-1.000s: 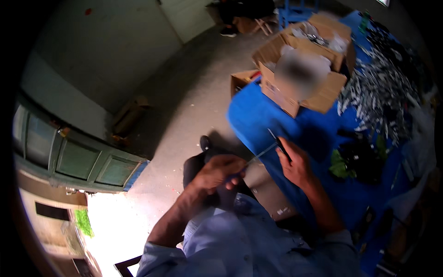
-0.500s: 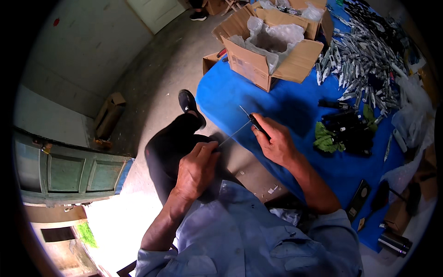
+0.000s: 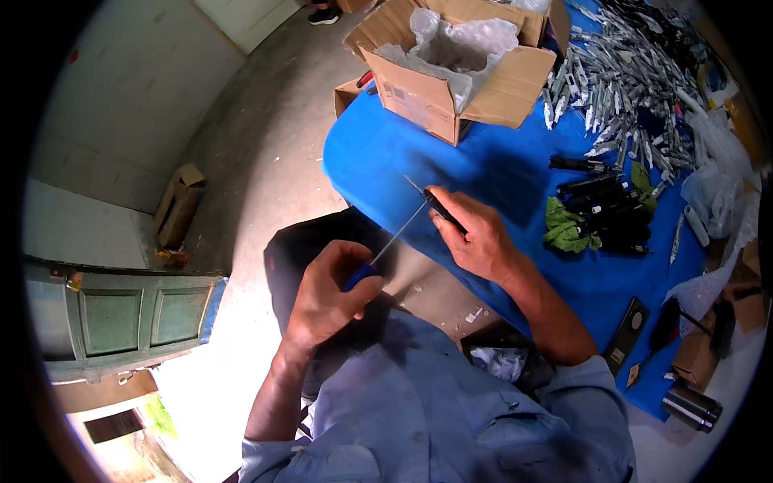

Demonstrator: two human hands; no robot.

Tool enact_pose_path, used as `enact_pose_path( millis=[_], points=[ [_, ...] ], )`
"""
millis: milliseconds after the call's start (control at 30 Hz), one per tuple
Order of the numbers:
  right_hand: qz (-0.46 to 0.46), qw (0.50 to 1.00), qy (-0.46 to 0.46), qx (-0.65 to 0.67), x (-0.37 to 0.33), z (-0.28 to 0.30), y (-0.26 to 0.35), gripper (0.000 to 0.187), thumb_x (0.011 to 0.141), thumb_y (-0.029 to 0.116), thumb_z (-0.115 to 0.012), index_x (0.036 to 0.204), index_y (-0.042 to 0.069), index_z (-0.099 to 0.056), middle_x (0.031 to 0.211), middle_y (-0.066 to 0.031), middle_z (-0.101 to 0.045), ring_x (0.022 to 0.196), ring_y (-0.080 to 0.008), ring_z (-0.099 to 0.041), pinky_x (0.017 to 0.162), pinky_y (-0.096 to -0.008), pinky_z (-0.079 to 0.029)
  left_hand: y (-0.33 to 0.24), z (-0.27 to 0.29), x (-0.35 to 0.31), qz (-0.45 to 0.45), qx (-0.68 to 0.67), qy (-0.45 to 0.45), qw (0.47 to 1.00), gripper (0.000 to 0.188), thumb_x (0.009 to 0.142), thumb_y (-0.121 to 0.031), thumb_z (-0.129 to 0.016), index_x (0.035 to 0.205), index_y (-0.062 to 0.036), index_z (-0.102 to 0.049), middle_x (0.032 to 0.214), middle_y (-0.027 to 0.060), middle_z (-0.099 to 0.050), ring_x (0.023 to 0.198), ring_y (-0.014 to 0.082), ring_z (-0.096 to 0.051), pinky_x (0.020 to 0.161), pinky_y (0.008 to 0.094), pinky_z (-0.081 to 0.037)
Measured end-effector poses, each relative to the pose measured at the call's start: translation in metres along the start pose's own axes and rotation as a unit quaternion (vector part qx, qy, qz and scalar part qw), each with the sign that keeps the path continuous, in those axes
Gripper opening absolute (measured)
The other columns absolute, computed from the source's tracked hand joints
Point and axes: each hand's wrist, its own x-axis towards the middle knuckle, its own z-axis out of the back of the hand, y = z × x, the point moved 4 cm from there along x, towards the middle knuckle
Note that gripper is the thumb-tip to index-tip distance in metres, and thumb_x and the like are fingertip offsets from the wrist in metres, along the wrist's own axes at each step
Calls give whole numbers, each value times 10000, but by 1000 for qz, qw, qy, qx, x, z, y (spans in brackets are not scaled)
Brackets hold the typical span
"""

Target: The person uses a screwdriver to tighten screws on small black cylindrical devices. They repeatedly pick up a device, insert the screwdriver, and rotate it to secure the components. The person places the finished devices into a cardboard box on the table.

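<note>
My left hand point(image 3: 322, 299) is closed round the blue handle of a screwdriver point(image 3: 359, 276). Its thin metal shaft slants up and right to a small black-handled tool point(image 3: 445, 212). That tool is gripped in my right hand point(image 3: 483, 241), with a narrow metal piece sticking out of its end; its exact kind is too small to tell. The screwdriver's tip meets or lies very close to the tool's far end. Both hands are above my lap and the near edge of the blue-covered table point(image 3: 386, 153).
An open cardboard box point(image 3: 419, 97) lined with plastic stands at the table's far side. Behind it on the right lies a heap of silver-grey tools point(image 3: 620, 80). Several black tools point(image 3: 596, 197) rest by a green cloth point(image 3: 564, 229). A dark metal cylinder point(image 3: 691, 407) sits at lower right.
My left hand has turned and opened its grip a little, so the blue screwdriver handle now shows. The right hand keeps its hold. The view has shifted slightly.
</note>
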Motion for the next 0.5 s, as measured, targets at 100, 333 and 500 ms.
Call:
enact_pose_path(
  millis=[100, 333, 500],
  points=[
    [-11, 1000, 5, 4, 0, 0, 0, 408, 961, -43, -665, 1364, -46, -604, 966, -211, -692, 812, -343, -698, 719, -391, -554, 9, 1, -1, -91, 105, -74, 988, 312, 909, -12, -744, 1198, 33, -636, 924, 97, -701, 686, 128, -652, 591, 271, -522],
    [-6, 1000, -23, 13, -3, -5, -9, 415, 966, -31, -669, 1376, -42, -600, 1045, -218, -703, 879, -367, -712, 755, -395, -562, 6, 2, 3, -151, 165, -80, 971, 187, 1023, -81, -675, 1161, 44, -698, 916, 113, -724, 684, 155, -688, 588, 272, -543],
    [-32, 999, -6, 9, -1, -2, -7, 428, 962, -26, -681, 1382, -44, -600, 1061, -226, -711, 892, -376, -715, 771, -403, -567, 17, 14, 22, 120, -194, 67, 971, 269, 1072, -182, -614, 1204, 51, -639, 882, 121, -719, 623, 107, -647, 467, 202, -486]
  ],
)
